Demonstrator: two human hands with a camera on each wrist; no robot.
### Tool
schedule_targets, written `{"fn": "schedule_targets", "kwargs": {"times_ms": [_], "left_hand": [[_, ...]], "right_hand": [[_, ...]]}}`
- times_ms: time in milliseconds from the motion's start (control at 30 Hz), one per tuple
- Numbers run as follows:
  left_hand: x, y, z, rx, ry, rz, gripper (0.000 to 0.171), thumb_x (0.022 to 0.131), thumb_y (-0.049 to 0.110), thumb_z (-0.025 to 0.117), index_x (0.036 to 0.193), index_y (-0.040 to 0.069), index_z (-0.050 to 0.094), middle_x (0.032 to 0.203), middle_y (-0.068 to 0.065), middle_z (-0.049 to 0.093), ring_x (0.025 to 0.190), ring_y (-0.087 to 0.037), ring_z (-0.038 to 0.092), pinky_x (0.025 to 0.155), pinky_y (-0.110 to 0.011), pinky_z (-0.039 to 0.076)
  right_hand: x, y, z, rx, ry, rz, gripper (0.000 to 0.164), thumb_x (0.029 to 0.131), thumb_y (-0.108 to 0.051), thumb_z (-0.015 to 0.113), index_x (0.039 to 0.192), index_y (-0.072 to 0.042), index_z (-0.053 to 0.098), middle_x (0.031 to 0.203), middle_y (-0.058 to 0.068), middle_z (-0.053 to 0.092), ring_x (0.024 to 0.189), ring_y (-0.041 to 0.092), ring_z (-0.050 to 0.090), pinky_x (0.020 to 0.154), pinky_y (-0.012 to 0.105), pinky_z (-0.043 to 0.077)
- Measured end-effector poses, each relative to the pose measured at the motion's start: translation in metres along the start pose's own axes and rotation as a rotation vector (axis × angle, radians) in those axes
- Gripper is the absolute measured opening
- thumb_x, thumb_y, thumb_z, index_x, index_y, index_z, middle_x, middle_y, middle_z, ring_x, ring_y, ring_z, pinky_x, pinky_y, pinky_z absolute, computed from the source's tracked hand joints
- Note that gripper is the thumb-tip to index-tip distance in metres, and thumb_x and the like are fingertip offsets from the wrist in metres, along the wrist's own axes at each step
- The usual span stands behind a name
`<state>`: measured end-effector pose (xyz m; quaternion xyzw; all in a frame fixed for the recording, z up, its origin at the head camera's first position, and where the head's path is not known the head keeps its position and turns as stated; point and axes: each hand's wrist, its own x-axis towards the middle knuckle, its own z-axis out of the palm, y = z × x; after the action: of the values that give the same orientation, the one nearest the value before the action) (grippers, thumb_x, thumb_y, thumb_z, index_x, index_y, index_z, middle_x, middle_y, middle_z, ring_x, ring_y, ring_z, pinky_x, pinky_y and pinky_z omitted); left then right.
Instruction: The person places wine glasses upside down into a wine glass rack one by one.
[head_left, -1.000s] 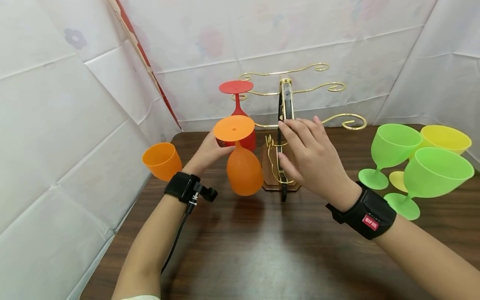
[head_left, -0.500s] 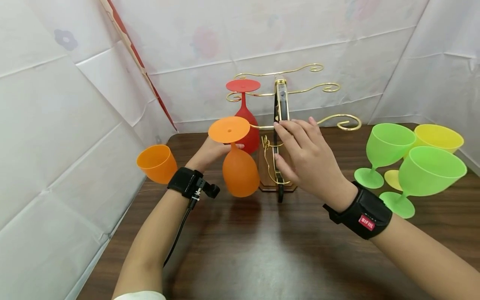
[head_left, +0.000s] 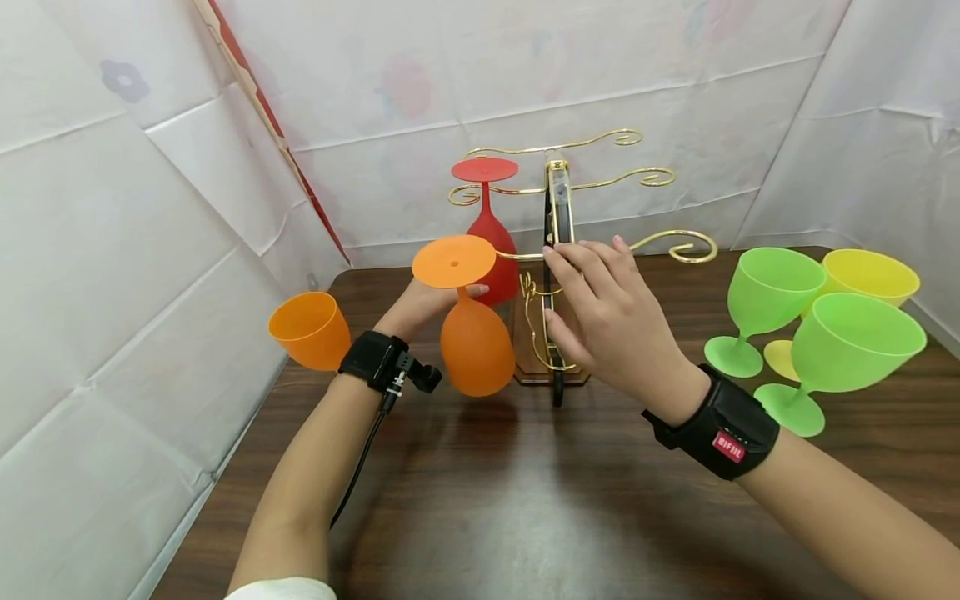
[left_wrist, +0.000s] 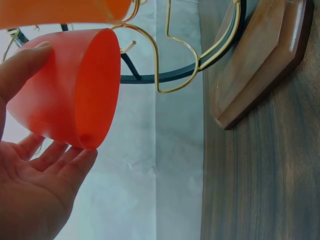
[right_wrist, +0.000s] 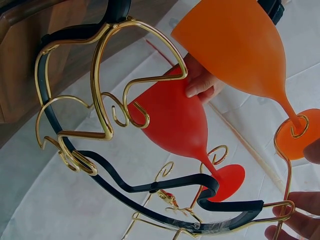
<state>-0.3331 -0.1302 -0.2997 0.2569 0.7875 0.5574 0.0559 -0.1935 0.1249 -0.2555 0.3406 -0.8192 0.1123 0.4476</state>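
My left hand [head_left: 420, 306] grips the bowl of an upside-down red plastic goblet [head_left: 491, 229], thumb on one side and fingers on the other in the left wrist view. The red goblet's stem meets a curled gold wire arm of a wine glass rack [head_left: 559, 196], with its foot above the wire. An orange goblet [head_left: 477, 350] hangs upside down from a nearer arm, partly covering my left hand. At the rack's near side, my right hand [head_left: 618, 312] touches the frame with extended fingers. The right wrist view shows its fingers [right_wrist: 305, 220] by the wire.
Another orange goblet [head_left: 311, 329] stands at the table's left. Two green goblets [head_left: 776, 287] and a yellow goblet [head_left: 873, 275] stand upright at the right. Gold arms [head_left: 686, 250] stick out from the rack's right side. White sheeting [head_left: 375, 83] surrounds the dark wooden table [head_left: 480, 500].
My left hand has moved the red goblet toward the rack, its stem now at the wire arm. The right hand keeps its place on the rack; the view has shifted slightly.
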Motion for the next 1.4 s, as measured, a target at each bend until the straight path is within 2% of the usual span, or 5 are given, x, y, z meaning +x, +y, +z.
{"fn": "schedule_targets", "kwargs": {"times_ms": [200, 700, 1033, 1267, 1400], "left_hand": [[-0.002, 0.001, -0.004, -0.024, 0.056, -0.061, 0.052, 0.081, 0.024, 0.074, 0.127, 0.014, 0.051, 0.119, -0.005, 0.057, 0.105, -0.020, 0.053, 0.097, -0.039, 0.043], [-0.013, 0.013, -0.008, -0.067, 0.063, 0.034, 0.058, 0.083, 0.014, 0.071, 0.135, 0.015, 0.045, 0.122, -0.006, 0.054, 0.103, -0.022, 0.050, 0.081, -0.034, 0.050], [-0.015, 0.012, -0.008, -0.025, 0.047, 0.033, 0.060, 0.083, 0.009, 0.070, 0.136, 0.009, 0.041, 0.127, -0.007, 0.051, 0.109, -0.021, 0.048, 0.101, -0.039, 0.040], [-0.008, -0.012, -0.008, -0.050, 0.040, 0.078, 0.058, 0.085, 0.000, 0.063, 0.137, 0.007, 0.040, 0.130, -0.011, 0.049, 0.114, -0.021, 0.050, 0.096, -0.035, 0.044], [-0.014, -0.005, -0.004, -0.080, 0.049, 0.048, 0.058, 0.085, -0.004, 0.061, 0.138, 0.005, 0.039, 0.132, -0.014, 0.047, 0.115, -0.022, 0.049, 0.097, -0.034, 0.044]], "right_hand": [[0.000, 0.000, 0.001, 0.000, 0.007, -0.001, 0.051, 0.085, -0.019, 0.057, 0.129, 0.005, 0.051, 0.119, 0.023, 0.054, 0.110, 0.039, 0.046, 0.103, 0.059, 0.029], [0.000, 0.000, -0.002, -0.007, 0.016, -0.011, 0.053, 0.084, -0.019, 0.058, 0.130, 0.006, 0.050, 0.119, 0.023, 0.054, 0.110, 0.040, 0.046, 0.103, 0.059, 0.029], [0.000, -0.001, -0.002, -0.008, 0.016, -0.009, 0.054, 0.082, -0.018, 0.062, 0.130, 0.006, 0.051, 0.119, 0.024, 0.054, 0.111, 0.040, 0.046, 0.102, 0.059, 0.029], [0.000, -0.001, -0.002, -0.002, 0.013, -0.003, 0.052, 0.085, -0.020, 0.058, 0.130, 0.006, 0.050, 0.119, 0.024, 0.054, 0.111, 0.040, 0.046, 0.102, 0.059, 0.029], [0.000, -0.001, -0.002, -0.004, 0.010, 0.000, 0.052, 0.085, -0.020, 0.058, 0.130, 0.005, 0.050, 0.119, 0.024, 0.054, 0.111, 0.040, 0.046, 0.102, 0.059, 0.029]]}}
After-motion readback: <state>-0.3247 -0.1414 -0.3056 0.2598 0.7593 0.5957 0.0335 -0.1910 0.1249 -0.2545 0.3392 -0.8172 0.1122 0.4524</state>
